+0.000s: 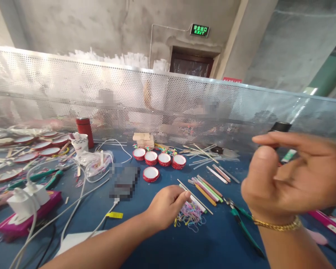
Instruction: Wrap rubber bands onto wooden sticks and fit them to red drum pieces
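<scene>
My left hand [168, 205] is closed, thumb against the curled fingers, just left of a tangle of pastel strings [192, 215]. What it pinches, if anything, is hidden. A thin wooden stick [197, 198] passes close behind its fingertips. My right hand [296, 172] is raised at the right, nearer the camera, fingers curled and thumb close to the index finger; I cannot make out anything in it. Below and left of it lie green-handled pliers [243, 224]. Several coloured glue sticks [204, 190] lie between the hands. Small red-rimmed drums [151, 174] with white faces stand beyond, some stacked.
A phone [125, 182] on a cable lies left of the drums. At the left are a purple power strip [53, 198] with white chargers, loose cables, a red flask [84, 132] and a paper cup [80, 144]. A perforated metal panel [123, 89] bounds the table's back.
</scene>
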Available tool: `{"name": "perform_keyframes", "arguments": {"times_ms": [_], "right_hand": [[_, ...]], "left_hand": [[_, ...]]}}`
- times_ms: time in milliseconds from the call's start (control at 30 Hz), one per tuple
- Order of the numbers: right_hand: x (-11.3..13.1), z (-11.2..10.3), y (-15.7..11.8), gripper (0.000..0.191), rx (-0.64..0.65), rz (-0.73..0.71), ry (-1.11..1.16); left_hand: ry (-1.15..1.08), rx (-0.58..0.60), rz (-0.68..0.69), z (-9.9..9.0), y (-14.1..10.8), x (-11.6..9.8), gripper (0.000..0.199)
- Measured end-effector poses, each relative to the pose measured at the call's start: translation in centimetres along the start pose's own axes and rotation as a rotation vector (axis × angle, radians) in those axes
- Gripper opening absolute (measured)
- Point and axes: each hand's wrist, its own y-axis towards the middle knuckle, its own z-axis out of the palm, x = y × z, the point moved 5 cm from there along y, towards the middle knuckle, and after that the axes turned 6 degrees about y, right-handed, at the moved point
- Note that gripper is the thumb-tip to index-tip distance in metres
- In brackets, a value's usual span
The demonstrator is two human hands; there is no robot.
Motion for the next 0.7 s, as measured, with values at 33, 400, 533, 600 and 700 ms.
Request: {"name": "perform_keyframes", "arguments": {"times_ms": [33,400,533,600,700], "right_hand": [[-0.4,0.5,-0.4,0.015,0.032,-0.003,-0.012],[-9.4,14.6,-18.7,0.064,1.080,0.442,-0.247],[-9.7,16.2,-20.7,0.071,1.132,0.468,-0.271],[-9.9,16.8,-21.1,0.073,1.146,0.483,-0.286],[-10.2,17.2,-21.6,0.073,1.150,0.502,-0.293]], "left_hand": [[0.007,0.000,0.006,0.0,0.0,-0.1,0.054],[0.084,0.012,0.081,0.1,0.0,-0.3,0.050],[0.090,0.025,0.086,0.2,0.0,-0.5,0.046],[0.095,0.023,0.091,0.2,0.0,-0.5,0.045],[0.097,0.020,0.107,0.1,0.0,-0.5,0.043]]}}
